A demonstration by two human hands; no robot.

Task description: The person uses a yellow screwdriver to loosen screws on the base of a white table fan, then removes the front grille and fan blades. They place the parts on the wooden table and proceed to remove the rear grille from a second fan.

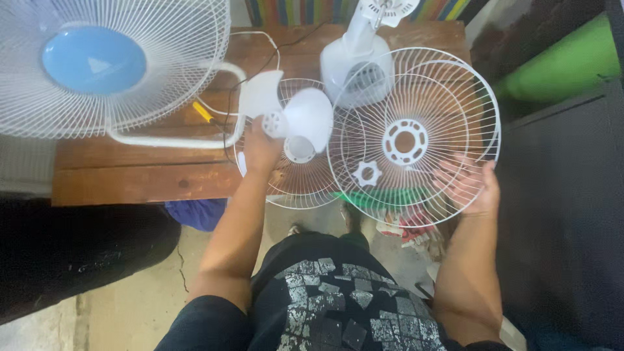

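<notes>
Your left hand (261, 151) grips the white fan blade (292, 117) by its hub, over the table's front edge (143, 185). Your right hand (471, 187) clasps the wire guard (416, 133), tilted upright, facing you.

Assembled fan (97, 65) cut off top-left

**Surroundings on and around the desk**

Wooden desk (130, 175), brown planks, worn surface. Assembled white fan (97, 65) with blue centre cap stands at the left end, its tubular base resting on the planks. A yellow-handled screwdriver (203, 112) lies beside that base, among thin cables. White fan motor housing (357, 62) sits at the far edge. Green roll (565, 68) leans to the right. Concrete floor (130, 305) below, cracked.
</notes>
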